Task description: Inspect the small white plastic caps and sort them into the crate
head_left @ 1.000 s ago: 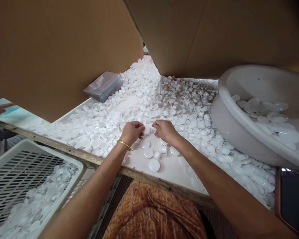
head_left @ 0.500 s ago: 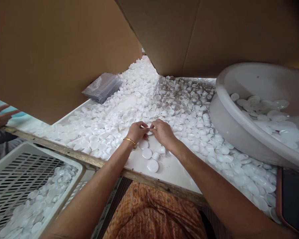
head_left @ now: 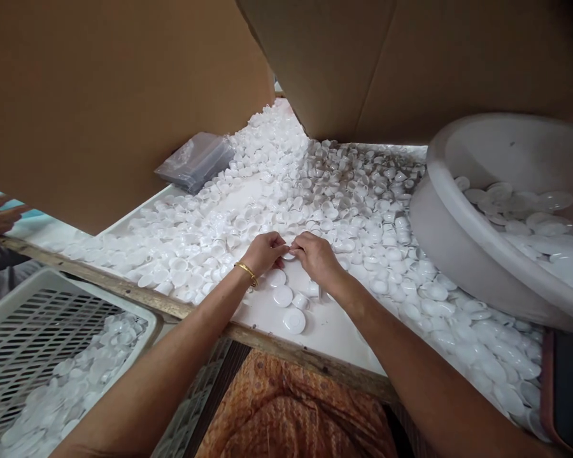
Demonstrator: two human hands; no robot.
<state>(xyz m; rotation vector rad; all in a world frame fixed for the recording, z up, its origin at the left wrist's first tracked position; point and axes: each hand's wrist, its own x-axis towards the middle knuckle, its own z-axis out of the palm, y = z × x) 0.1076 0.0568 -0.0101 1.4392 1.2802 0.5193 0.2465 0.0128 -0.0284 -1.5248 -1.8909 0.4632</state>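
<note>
My left hand [head_left: 266,252], with a gold bangle at its wrist, and my right hand [head_left: 316,257] meet over the table. Their fingertips pinch a small white plastic cap [head_left: 289,256] between them; the fingers cover most of it. Just below lie several loose white caps, among them a round one [head_left: 294,320] nearest the table edge and another disc [head_left: 282,296] above it. A small white cylindrical piece [head_left: 311,290] rests on its side under my right hand. Glossy white caps [head_left: 210,235] spread thickly around both hands.
A large pale basin [head_left: 439,235] holding white discs stands at right, beside a dark phone-like object [head_left: 570,388]. Cardboard panels [head_left: 124,95] rise behind. A plastic-wrapped packet [head_left: 195,159] lies at back left. A slatted basket [head_left: 143,343] holds white pieces; another person's hand [head_left: 0,216] shows far left.
Both hands stay together at the same spot, with the fingers shifting slightly around the small cap. The camera view has moved a little; the loose caps keep their places.
</note>
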